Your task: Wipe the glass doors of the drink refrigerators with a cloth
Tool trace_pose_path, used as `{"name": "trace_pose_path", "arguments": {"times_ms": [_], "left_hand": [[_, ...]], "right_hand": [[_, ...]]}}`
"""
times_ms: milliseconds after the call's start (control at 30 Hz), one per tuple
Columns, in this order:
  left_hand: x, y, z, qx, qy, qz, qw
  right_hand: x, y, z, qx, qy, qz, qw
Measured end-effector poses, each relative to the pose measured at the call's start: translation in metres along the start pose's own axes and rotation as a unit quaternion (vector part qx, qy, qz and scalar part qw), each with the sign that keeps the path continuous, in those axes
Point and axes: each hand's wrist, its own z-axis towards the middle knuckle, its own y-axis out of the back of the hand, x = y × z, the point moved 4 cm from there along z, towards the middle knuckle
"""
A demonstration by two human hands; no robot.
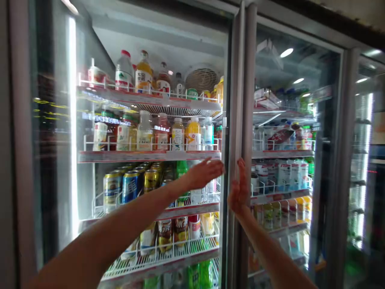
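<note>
My left hand (pixel 206 173) reaches across the left glass door in front of the drink shelves. Its fingers stretch toward the door's right edge and hold nothing. My right hand (pixel 238 188) is raised at the metal door frame (pixel 239 100) between the two doors, fingers pointing up and nothing in them. Whether either hand touches the frame or glass, I cannot tell. Behind my left forearm stand a blue can (pixel 131 187), gold cans (pixel 151 180) and a green bottle (pixel 182 172), the latter partly hidden.
Bottles fill the upper shelves, among them a red-capped water bottle (pixel 124 70) and an orange juice bottle (pixel 193 134). Behind the right glass door (pixel 288 76) are more shelves with white bottles (pixel 284 174). A light strip (pixel 72 120) glows at the left. Reflections cross the glass.
</note>
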Motion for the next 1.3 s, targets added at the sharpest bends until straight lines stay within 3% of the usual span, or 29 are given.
{"name": "trace_pose_path", "arguments": {"times_ms": [67,100,167,233,267,300,333,400,467,533,600,667,733,767,867,933,1033,1100,1167,1267,1300], "left_hand": [[-0.012,-0.004,0.0,0.03,-0.105,-0.016,0.994],[-0.001,-0.002,0.005,0.03,-0.102,-0.015,0.994],[0.047,0.013,0.025,-0.014,0.031,0.007,0.999],[0.097,0.03,0.045,-0.084,0.231,0.037,0.969],[0.108,0.034,0.052,-0.103,0.289,0.043,0.951],[0.108,0.034,0.058,-0.105,0.305,0.044,0.945],[0.097,0.029,0.061,-0.093,0.28,0.038,0.955],[0.055,0.012,0.059,-0.041,0.143,0.018,0.989],[0.016,-0.002,0.046,0.002,0.008,0.001,1.0],[0.011,-0.003,0.035,0.013,-0.03,-0.001,0.999],[0.04,0.008,0.034,-0.021,0.064,0.021,0.997],[0.079,0.024,0.034,-0.081,0.222,0.053,0.97],[0.096,0.033,0.033,-0.116,0.306,0.073,0.942],[0.095,0.034,0.033,-0.111,0.292,0.072,0.947],[0.083,0.032,0.022,-0.056,0.156,0.044,0.985],[0.102,0.044,0.001,-0.071,0.193,0.041,0.978],[0.154,0.075,-0.042,-0.169,0.395,0.083,0.899],[0.167,0.088,-0.061,-0.208,0.459,0.113,0.856],[0.155,0.086,-0.067,-0.202,0.445,0.126,0.863],[0.122,0.068,-0.067,-0.115,0.286,0.111,0.945],[0.119,0.067,-0.074,-0.109,0.271,0.114,0.95]], "right_hand": [[-0.006,0.016,0.004,-0.016,-0.004,-0.005,1.0],[-0.01,0.022,0.006,-0.025,-0.004,-0.008,1.0],[-0.016,0.027,0.01,-0.03,0.002,-0.018,0.999],[-0.019,0.026,0.013,-0.015,0.019,-0.028,0.999],[-0.019,0.025,0.014,-0.007,0.029,-0.031,0.999],[-0.019,0.025,0.016,-0.001,0.038,-0.029,0.999],[-0.019,0.024,0.017,0.004,0.044,-0.025,0.999],[-0.019,0.023,0.02,0.009,0.052,-0.022,0.998],[-0.019,0.02,0.025,0.025,0.059,-0.028,0.998],[-0.019,0.012,0.032,0.043,0.066,-0.039,0.996],[-0.019,0.0,0.04,0.053,0.071,-0.05,0.995],[-0.019,-0.012,0.047,0.049,0.074,-0.056,0.994],[-0.018,-0.023,0.052,0.046,0.079,-0.053,0.994],[-0.017,-0.028,0.053,0.046,0.082,-0.048,0.994],[-0.014,-0.039,0.056,0.052,0.096,-0.047,0.993],[-0.012,-0.046,0.059,0.062,0.105,-0.065,0.99],[-0.008,-0.062,0.066,0.079,0.115,-0.115,0.984],[-0.004,-0.076,0.071,0.085,0.116,-0.148,0.978],[0.002,-0.091,0.074,0.091,0.118,-0.169,0.974],[0.011,-0.109,0.073,0.091,0.123,-0.184,0.971],[0.014,-0.113,0.072,0.088,0.124,-0.186,0.971]]}}
